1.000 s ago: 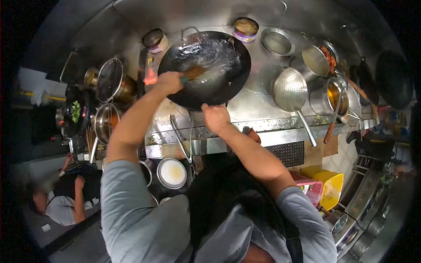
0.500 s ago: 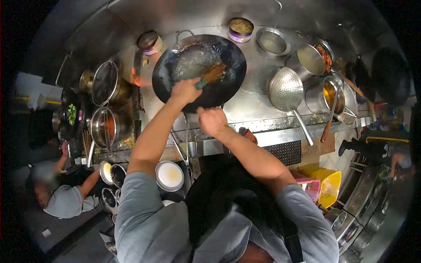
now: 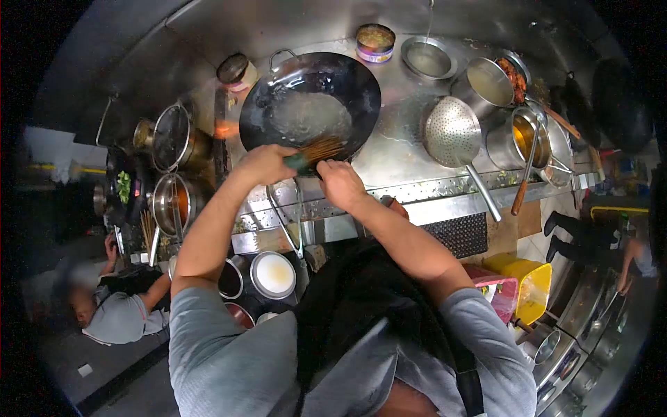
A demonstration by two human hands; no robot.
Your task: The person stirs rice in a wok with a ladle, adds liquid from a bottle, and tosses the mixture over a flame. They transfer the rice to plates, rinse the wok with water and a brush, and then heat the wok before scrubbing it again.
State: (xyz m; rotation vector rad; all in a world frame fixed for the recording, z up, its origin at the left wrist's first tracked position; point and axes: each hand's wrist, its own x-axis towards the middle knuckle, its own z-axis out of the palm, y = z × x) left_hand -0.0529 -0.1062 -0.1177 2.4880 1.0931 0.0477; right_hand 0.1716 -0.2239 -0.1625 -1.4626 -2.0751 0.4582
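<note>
A large black wok (image 3: 358, 83) rests on the steel stove top, with cloudy liquid (image 3: 309, 115) in its middle. My left hand (image 3: 265, 165) is closed round the green-wrapped end of a bamboo brush (image 3: 323, 148), whose bristles lie over the wok's near side, slightly blurred. Beside the bristles, my right hand (image 3: 340, 184) is closed on the wok's near edge or handle; its fingers hide the exact grip.
A perforated ladle (image 3: 452, 132) lies to the right, near metal pots (image 3: 486, 90). Strainers (image 3: 171, 137) sit on pots at the left. Opened cans (image 3: 375, 43) stand behind. A co-worker (image 3: 118, 316) is at the lower left, another person (image 3: 643, 254) at far right.
The brush and my left hand have moved from the wok's middle toward its near edge. The wok has shifted slightly left. The co-worker on the left has moved an arm.
</note>
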